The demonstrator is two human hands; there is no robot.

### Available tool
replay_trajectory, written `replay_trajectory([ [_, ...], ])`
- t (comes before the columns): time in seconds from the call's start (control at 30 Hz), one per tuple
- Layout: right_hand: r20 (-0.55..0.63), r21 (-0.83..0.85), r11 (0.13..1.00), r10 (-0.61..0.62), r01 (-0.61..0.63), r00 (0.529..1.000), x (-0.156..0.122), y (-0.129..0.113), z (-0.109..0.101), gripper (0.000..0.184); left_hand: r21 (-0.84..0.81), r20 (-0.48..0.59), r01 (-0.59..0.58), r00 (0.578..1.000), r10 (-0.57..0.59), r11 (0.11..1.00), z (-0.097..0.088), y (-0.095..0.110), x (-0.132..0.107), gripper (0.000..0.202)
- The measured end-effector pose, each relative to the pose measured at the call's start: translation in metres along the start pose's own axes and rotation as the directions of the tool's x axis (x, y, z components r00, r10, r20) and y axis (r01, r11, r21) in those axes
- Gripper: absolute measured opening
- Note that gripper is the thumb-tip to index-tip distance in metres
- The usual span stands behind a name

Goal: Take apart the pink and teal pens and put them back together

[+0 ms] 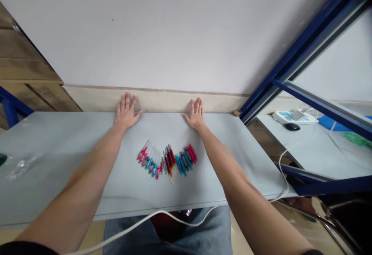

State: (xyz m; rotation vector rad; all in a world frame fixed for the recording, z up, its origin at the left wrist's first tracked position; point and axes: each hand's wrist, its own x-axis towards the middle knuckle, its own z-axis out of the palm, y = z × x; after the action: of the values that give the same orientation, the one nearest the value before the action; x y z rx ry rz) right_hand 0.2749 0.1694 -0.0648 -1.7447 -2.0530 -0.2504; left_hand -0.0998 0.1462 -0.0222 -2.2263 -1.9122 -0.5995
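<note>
My left hand [127, 111] reaches to the back of the grey table, fingers spread, its fingertips over the pale wall base. My right hand [197, 114] lies in the same way farther right, fingers and thumb apart, holding nothing. Between my forearms several pen parts are laid out in a curve. Clear barrels with pink, grey and blue tips [149, 164] form the left side. Thin ink refills [168, 159], black and red, stand side by side in the middle, beside small springs. On the right are pink, grey and blue pen barrel pieces [185, 160].
Clear plastic bags [21, 167] lie at the table's left end. A white cable [162, 211] crosses before my lap. A blue metal frame [287, 61] rises at the right; beyond it are a black mouse [291, 127] and a white device [296, 116] on another table.
</note>
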Motion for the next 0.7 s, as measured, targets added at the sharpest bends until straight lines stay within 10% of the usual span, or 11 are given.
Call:
replay_trajectory([
  [0.7,-0.098,0.147,0.983,-0.096,0.11,0.991,-0.016,-0.004,-0.034,0.089,0.005,-0.152,-0.032,0.988,0.033,0.999,-0.021,0.012,-0.014,0.066],
])
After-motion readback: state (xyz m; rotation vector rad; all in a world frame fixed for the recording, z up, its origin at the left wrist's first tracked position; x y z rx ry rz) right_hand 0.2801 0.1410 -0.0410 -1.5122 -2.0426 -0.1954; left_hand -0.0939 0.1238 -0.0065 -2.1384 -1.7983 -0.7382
